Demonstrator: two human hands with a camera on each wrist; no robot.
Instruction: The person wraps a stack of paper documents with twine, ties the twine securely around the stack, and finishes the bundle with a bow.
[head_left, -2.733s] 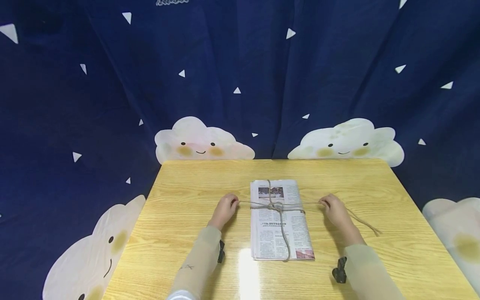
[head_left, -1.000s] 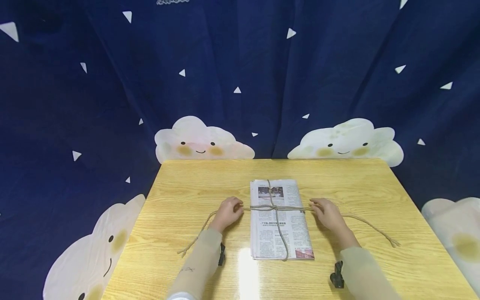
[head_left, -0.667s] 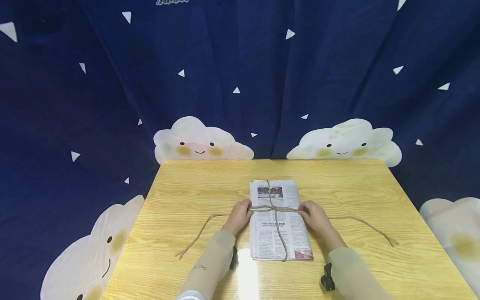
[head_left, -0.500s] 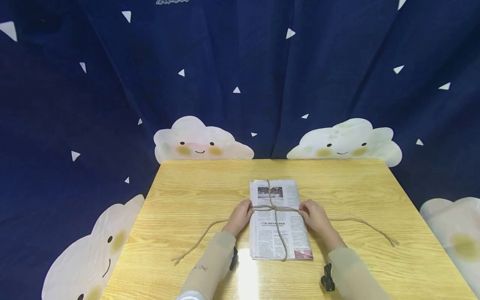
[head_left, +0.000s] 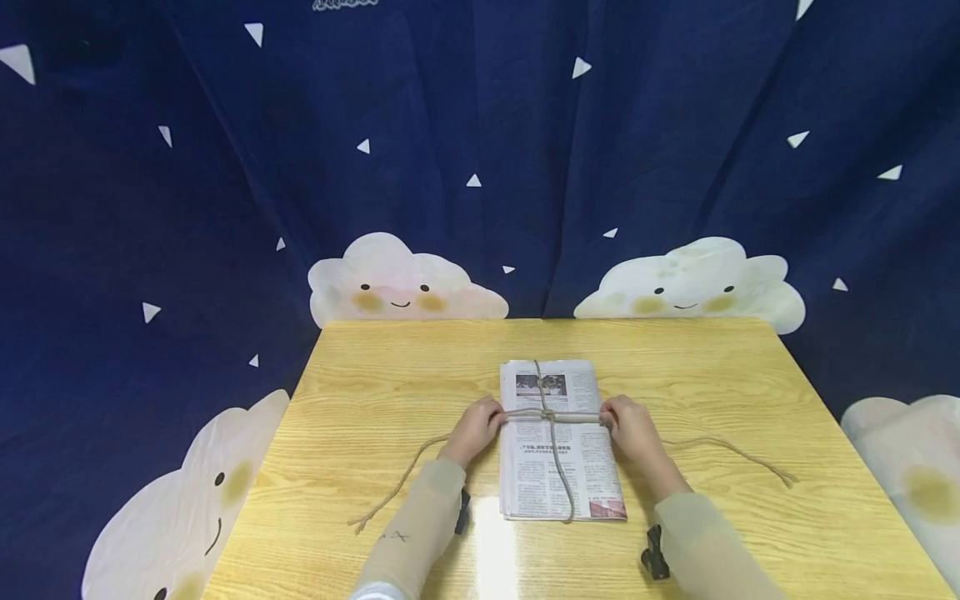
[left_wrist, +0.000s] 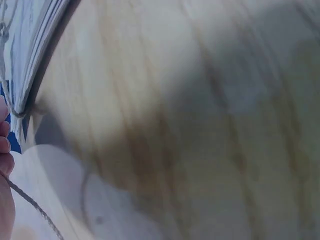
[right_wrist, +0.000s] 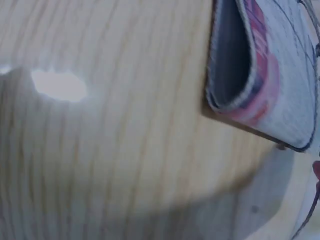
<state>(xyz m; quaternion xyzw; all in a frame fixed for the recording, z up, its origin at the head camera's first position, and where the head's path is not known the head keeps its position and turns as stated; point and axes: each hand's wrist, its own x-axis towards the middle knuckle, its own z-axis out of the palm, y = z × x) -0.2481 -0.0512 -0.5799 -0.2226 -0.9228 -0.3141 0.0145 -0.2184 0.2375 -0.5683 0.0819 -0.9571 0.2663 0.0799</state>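
A folded newspaper stack (head_left: 525, 483) lies on the table, bound crosswise with brown twine (head_left: 561, 467) that is knotted near the middle of its top. At the stack's left edge my left hand (head_left: 475, 429) pinches one twine end; the loose tail trails toward the front left. My right hand (head_left: 633, 429) pinches the other end at the right edge, its tail lying out to the right. The left wrist view has the stack's layered edge (left_wrist: 42, 50) and part of my fingers (left_wrist: 4, 137). In the right wrist view, a folded paper corner (right_wrist: 255, 100) bulges up; the hand is mostly cut off.
The wooden table (head_left: 390, 358) extends around the bundle on all sides. Behind it hangs a dark blue curtain (head_left: 420, 100) with white triangles and smiling clouds. A bright light reflection lies on the tabletop in front of the stack.
Both hands have come inward from out along the twine to the stack's edges. The loose loop at the knot has drawn down small. Over the last half second the hands have barely moved.
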